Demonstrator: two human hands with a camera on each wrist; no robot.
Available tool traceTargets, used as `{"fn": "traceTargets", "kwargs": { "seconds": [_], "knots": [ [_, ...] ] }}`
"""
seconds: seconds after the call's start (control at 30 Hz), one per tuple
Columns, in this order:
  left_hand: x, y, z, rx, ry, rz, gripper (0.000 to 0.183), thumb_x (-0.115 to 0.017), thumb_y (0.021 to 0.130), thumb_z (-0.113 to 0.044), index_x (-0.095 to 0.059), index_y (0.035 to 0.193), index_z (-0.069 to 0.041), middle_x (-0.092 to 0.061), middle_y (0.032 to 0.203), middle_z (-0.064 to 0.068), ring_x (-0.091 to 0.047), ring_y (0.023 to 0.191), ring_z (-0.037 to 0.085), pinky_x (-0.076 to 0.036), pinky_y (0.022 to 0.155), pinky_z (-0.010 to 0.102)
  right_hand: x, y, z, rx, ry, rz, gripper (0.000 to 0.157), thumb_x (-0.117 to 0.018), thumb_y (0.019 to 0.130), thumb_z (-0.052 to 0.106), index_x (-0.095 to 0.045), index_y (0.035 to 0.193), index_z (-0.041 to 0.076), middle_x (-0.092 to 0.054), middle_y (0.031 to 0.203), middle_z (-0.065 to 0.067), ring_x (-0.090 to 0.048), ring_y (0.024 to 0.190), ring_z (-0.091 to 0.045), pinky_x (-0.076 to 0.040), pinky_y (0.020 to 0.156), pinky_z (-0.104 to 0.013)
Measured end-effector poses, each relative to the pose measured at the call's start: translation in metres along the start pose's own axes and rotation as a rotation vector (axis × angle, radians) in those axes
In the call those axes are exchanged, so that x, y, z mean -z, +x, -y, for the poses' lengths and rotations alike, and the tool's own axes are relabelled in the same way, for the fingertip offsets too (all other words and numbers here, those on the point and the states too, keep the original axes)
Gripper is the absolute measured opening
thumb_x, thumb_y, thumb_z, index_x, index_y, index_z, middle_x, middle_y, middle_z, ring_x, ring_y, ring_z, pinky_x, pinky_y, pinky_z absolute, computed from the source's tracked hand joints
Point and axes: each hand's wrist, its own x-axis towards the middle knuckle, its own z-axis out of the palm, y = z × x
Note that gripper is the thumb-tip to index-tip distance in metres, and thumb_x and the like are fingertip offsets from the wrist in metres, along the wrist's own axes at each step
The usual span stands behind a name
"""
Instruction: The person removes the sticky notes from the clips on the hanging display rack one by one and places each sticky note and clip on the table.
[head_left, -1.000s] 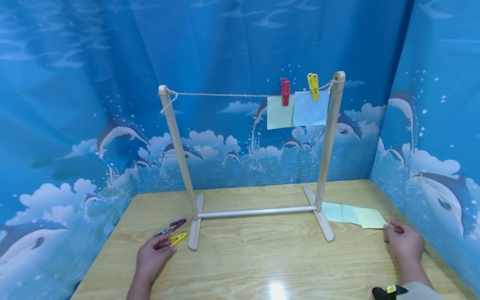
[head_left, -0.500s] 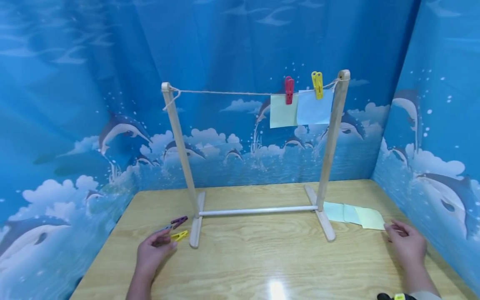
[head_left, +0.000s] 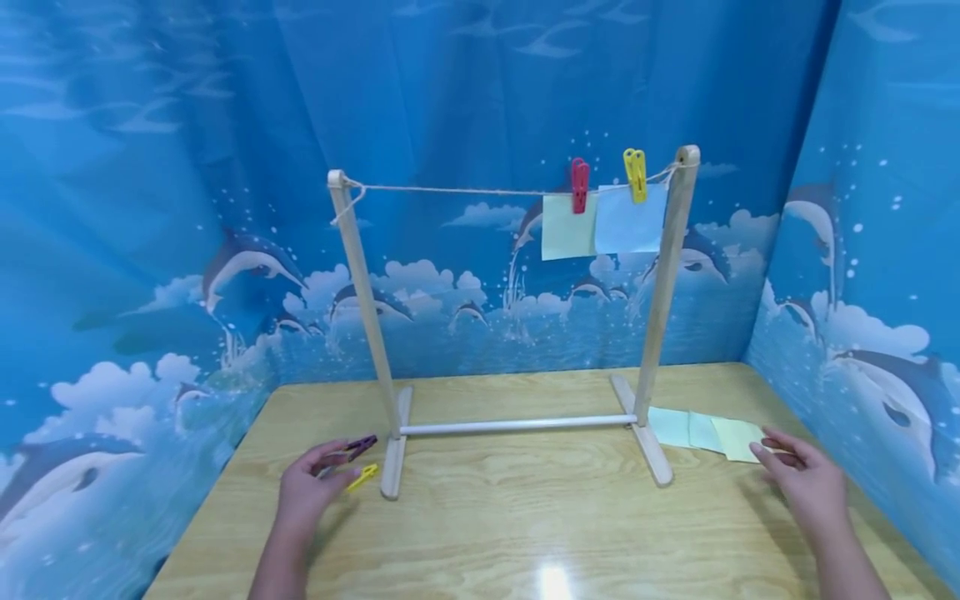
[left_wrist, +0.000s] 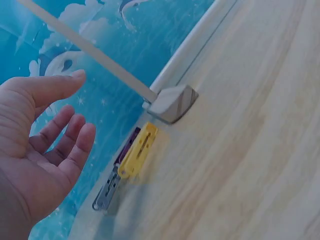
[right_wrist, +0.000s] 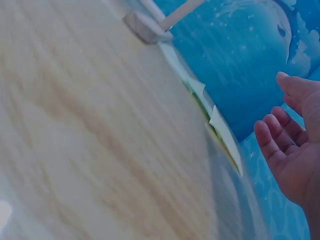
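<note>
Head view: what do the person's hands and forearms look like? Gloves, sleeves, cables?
Left hand and right hand: bare, no gloves or rings visible. Left forearm and right forearm: bare down to the frame edge; no sleeves, cables or markings visible.

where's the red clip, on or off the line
On: the red clip straddles the line, holding up a pale green note.

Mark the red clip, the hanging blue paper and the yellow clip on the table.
Red clip [head_left: 580,188], head view: middle of body.
Hanging blue paper [head_left: 631,222], head view: middle of sheet.
Yellow clip on the table [left_wrist: 136,154], left wrist view: middle of body.
</note>
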Motion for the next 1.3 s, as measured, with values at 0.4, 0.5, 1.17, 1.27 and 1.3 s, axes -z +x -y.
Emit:
{"fn": "traceTargets", "kwargs": {
  "seconds": [0.4, 0.5, 1.17, 1.27, 1.3],
  "knots": [
    [-0.012, 0.000, -0.021, -0.024, -0.039, 0.059, 0.053, -0.077, 0.080, 0.001, -0.059, 0.129, -0.002, -0.063, 0.122, 0.020, -0.060, 0.112, 0.030, -0.051, 0.085, 0.017, -0.013, -0.005, 0.030, 0.127, 0.049, 0.074, 0.035, -0.069, 0.093, 0.019, -0.064, 0.128, 0.019, -0.065, 0.100, 0.023, -0.064, 0.083, 0.004, -0.057, 0.065, -0.020],
    [-0.014, -0.001, -0.031, -0.024, -0.025, 0.087, 0.052, -0.076, 0.082, -0.002, -0.058, 0.130, -0.006, -0.060, 0.125, 0.022, -0.060, 0.112, 0.031, -0.052, 0.085, 0.020, -0.015, -0.004, 0.039, 0.150, 0.041, 0.085, 0.037, -0.069, 0.093, 0.018, -0.062, 0.130, 0.018, -0.064, 0.102, 0.023, -0.063, 0.084, 0.003, -0.056, 0.066, -0.020],
    [-0.036, -0.008, -0.073, -0.139, -0.015, 0.148, 0.047, -0.076, 0.084, -0.005, -0.061, 0.129, -0.006, -0.059, 0.127, 0.015, -0.058, 0.113, 0.033, -0.054, 0.087, 0.025, -0.035, -0.012, 0.088, 0.326, 0.084, 0.131, 0.040, -0.067, 0.092, 0.005, -0.060, 0.132, 0.005, -0.065, 0.109, 0.015, -0.060, 0.090, 0.002, -0.055, 0.069, -0.016],
    [-0.041, -0.010, -0.077, -0.187, -0.032, 0.155, 0.047, -0.076, 0.082, -0.001, -0.062, 0.127, -0.002, -0.059, 0.124, 0.016, -0.060, 0.109, 0.031, -0.054, 0.083, 0.023, -0.037, -0.013, 0.095, 0.343, 0.069, 0.145, 0.040, -0.067, 0.093, 0.006, -0.059, 0.132, 0.003, -0.064, 0.111, 0.015, -0.060, 0.091, 0.000, -0.055, 0.069, -0.016],
    [-0.042, -0.010, -0.079, -0.200, -0.046, 0.162, 0.047, -0.076, 0.082, 0.001, -0.062, 0.126, -0.001, -0.058, 0.124, 0.017, -0.060, 0.108, 0.031, -0.055, 0.083, 0.023, -0.038, -0.013, 0.097, 0.346, 0.058, 0.150, 0.040, -0.066, 0.093, 0.006, -0.058, 0.132, 0.002, -0.063, 0.112, 0.015, -0.060, 0.092, 0.000, -0.055, 0.070, -0.016]
  ]
}}
